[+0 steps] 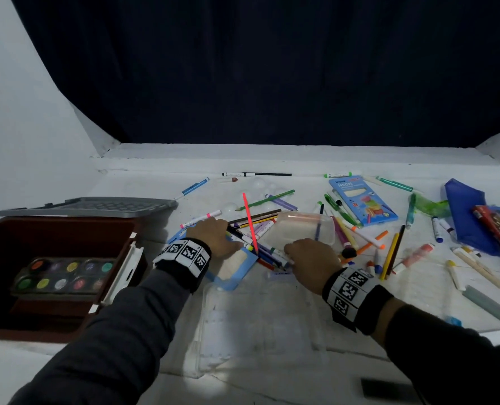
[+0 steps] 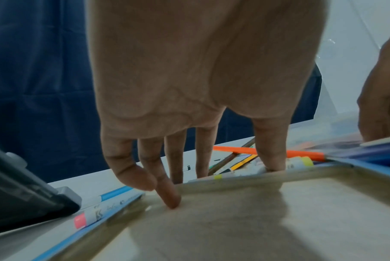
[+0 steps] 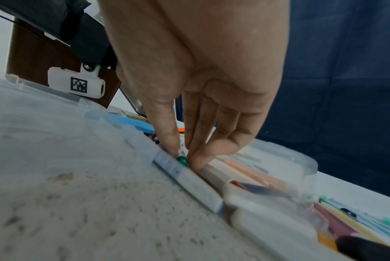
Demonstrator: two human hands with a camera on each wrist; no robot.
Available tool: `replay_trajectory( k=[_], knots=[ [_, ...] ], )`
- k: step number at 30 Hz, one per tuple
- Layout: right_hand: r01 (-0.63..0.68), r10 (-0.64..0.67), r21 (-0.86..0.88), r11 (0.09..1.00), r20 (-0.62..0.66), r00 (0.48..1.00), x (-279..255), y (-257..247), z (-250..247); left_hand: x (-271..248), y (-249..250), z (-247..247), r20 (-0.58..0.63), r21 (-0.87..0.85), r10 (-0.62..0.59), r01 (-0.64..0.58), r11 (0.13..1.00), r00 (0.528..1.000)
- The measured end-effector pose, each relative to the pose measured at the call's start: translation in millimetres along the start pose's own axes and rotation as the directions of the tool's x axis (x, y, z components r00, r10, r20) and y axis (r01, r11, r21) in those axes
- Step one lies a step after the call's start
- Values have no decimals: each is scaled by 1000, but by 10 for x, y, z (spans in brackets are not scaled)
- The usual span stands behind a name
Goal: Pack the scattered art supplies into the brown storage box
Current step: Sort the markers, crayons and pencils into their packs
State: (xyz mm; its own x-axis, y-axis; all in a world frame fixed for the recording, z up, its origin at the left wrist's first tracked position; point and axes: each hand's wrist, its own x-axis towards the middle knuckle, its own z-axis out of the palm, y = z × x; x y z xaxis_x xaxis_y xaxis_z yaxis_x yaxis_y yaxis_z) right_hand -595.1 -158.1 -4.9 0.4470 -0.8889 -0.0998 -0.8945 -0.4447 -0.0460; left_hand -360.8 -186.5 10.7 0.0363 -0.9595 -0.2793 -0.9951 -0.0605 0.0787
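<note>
The brown storage box (image 1: 120, 255) stands open at the left with a paint palette (image 1: 64, 276) inside. Markers and pencils (image 1: 260, 244) lie in a heap on a blue-edged card tray (image 1: 234, 268). My left hand (image 1: 228, 238) reaches down onto the heap's left end; its straight fingers (image 2: 169, 196) and thumb touch the tray's rim (image 2: 234, 176) and a white marker (image 2: 297, 163). My right hand (image 1: 289, 257) is at the heap's near end. Its thumb and fingers (image 3: 203, 155) pinch a green-tipped marker (image 3: 182, 160).
The box's grey lid (image 1: 88, 206) lies behind it. A clear plastic tub (image 1: 301, 229) sits just beyond the heap and a flat clear case (image 1: 257, 317) lies in front. More markers, a blue neon pencil pack (image 1: 362, 200) and a blue pouch (image 1: 471, 214) are scattered to the right.
</note>
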Motion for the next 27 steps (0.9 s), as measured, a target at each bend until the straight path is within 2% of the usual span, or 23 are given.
replay_trajectory(
  k=[3,6,9,11,14,16,18,20,22,24,27],
  knots=[
    [-8,8,-28,1000,-15,1000,33,8,5,50,-25,16,-20,-12,6,-6,1000,1000],
    [-17,16,-19,1000,-24,1000,22,3,-60,62,-37,17,-58,-93,24,-29,995,998],
    [-70,76,89,994,-66,995,-44,2,-189,65,-40,7,-96,-174,35,-51,983,995],
    [-105,129,225,969,-93,987,-112,3,-267,47,-23,3,-107,-183,37,-56,982,994],
    [-111,177,471,875,-98,979,-224,-8,-344,-7,13,-31,-159,-193,25,-55,980,987],
    [-120,201,597,793,-71,977,-290,-12,-358,-52,11,-80,-173,-262,50,-94,961,984],
    [-126,212,719,683,-30,977,-362,-8,-362,-129,-24,-147,-195,-380,105,-174,909,975],
    [-112,198,824,556,-1,980,-452,-11,-369,-228,-65,-178,-270,-476,157,-273,836,950],
    [-117,193,868,483,25,981,-541,-15,-366,-346,-74,-176,-316,-511,149,-300,806,937],
    [-159,201,876,456,73,977,-606,-11,-336,-399,-75,-120,-255,-488,150,-261,833,955],
    [-214,188,854,475,139,972,-665,-4,-260,-414,-76,2,-58,-314,134,-145,938,989]
  ],
)
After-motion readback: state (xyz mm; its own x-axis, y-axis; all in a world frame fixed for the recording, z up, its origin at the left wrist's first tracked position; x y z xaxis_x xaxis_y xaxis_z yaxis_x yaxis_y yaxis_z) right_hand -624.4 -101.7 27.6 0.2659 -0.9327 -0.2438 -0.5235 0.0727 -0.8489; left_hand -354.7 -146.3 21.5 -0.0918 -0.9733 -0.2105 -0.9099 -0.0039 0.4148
